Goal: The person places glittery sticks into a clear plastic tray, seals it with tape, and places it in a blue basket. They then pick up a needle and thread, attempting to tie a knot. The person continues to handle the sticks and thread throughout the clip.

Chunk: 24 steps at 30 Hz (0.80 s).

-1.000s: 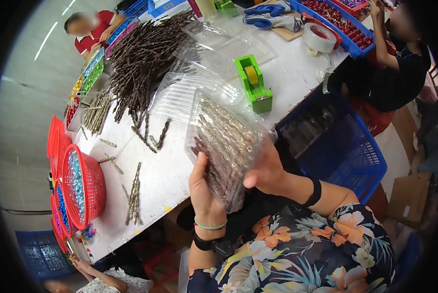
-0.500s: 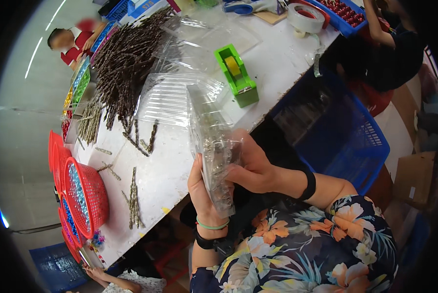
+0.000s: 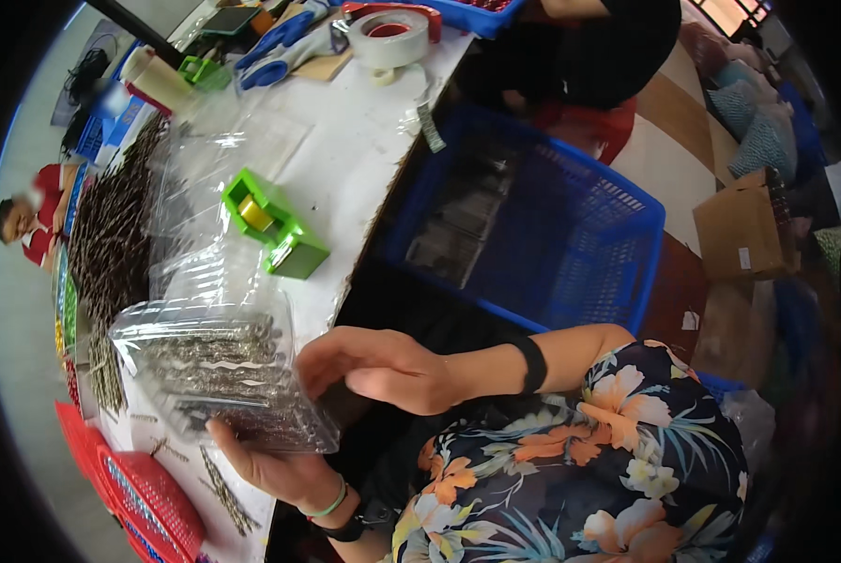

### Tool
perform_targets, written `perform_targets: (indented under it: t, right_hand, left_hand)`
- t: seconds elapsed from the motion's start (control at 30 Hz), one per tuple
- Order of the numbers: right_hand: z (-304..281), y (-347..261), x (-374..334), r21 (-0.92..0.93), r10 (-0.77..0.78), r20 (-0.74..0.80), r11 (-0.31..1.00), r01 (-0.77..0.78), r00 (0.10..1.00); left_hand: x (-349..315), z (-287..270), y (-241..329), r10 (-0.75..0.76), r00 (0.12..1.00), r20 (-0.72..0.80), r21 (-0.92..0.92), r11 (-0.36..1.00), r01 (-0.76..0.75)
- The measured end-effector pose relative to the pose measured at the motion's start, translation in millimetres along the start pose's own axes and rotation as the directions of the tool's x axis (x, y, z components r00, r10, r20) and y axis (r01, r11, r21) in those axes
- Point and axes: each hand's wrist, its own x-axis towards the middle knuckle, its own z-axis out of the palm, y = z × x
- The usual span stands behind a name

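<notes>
A clear plastic blister pack (image 3: pixel 219 371) holds rows of silvery beaded strands and is tilted above the table's near edge. My left hand (image 3: pixel 275 469) grips its lower part, thumb on the front. At the pack's right edge is my right hand (image 3: pixel 392 371), its fingers loosely bent and the thumb apart from them; the fingertips are close to the plastic, and I cannot tell whether they touch it. Behind the pack, clear plastic trays (image 3: pixel 191 244) lie stacked on the white table (image 3: pixel 345 141). A green tape dispenser (image 3: pixel 294 249) with yellow tape stands beside them.
Dark brown twisted strands (image 3: pixel 111 225) are heaped at the left. Red baskets (image 3: pixel 162 488) of beads stand at lower left. A wide tape roll (image 3: pixel 388 39) lies at the back. Right of the table sits a blue crate (image 3: pixel 589 253) with clear packs inside. Other people are nearby.
The view has turned to the right. The pack, edge-on before, now shows its broad face. My right hand has come off the pack's front to its right edge.
</notes>
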Motion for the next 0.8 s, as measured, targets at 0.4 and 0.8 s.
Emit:
perform_targets:
  t: [0.4,0.8]
  right_hand:
    - [-144.6,-108.0,-112.5,0.03,0.164,-0.755,0.976,-0.216,0.635]
    - [-444.8,-2.1,-209.4,-0.051,-0.032,-0.997,0.954,-0.295,0.07]
  left_hand:
    - [-17.9,29.0,-77.8,-0.593,0.544,0.593,0.792,0.552,-0.261]
    - [-9.4,-21.6,-78.6,-0.679,0.687,0.26,0.934,0.358,0.0]
